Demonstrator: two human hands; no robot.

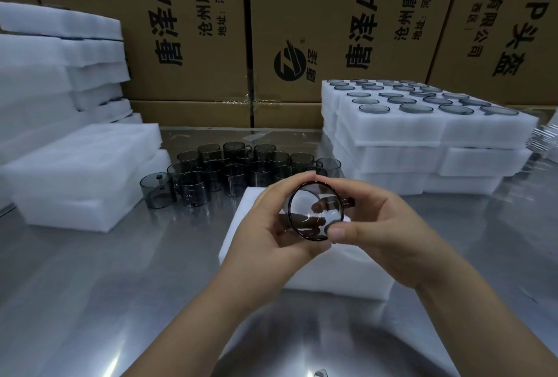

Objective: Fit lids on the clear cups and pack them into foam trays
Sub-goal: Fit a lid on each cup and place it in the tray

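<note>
One smoky clear cylindrical plastic cup (315, 212) is gripped by curled fingers of left hand (265, 225) and right hand (383, 225) above white foam block (332, 268).

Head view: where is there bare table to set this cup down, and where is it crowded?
Bare steel table left front, between the low foam stack and the near foam tray; also right front, before the filled tray stack. Crowded: loose cups fill the gap behind the tray.
</note>
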